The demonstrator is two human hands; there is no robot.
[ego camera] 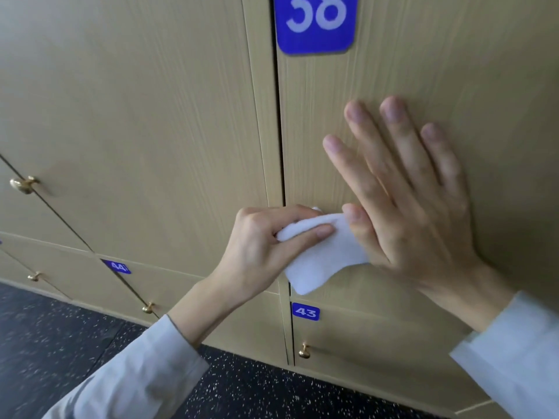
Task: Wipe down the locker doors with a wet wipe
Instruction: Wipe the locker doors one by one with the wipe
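Note:
A white wet wipe (323,261) is folded and hangs in front of the lower edge of a tan wood-grain locker door (423,62) that bears a blue plate marked 38 (316,22). My left hand (266,249) grips the wipe's upper left end between thumb and curled fingers. My right hand (408,201) lies flat on that door with its fingers straight and spread, and its thumb touches the wipe's right side. A narrow dark gap runs down the door's left edge.
Below are lockers with blue plates 43 (305,311) and 44 (118,266), each with a brass knob (304,352). Another knob (24,184) sticks out at the left. A dark speckled floor (90,343) runs along the locker base.

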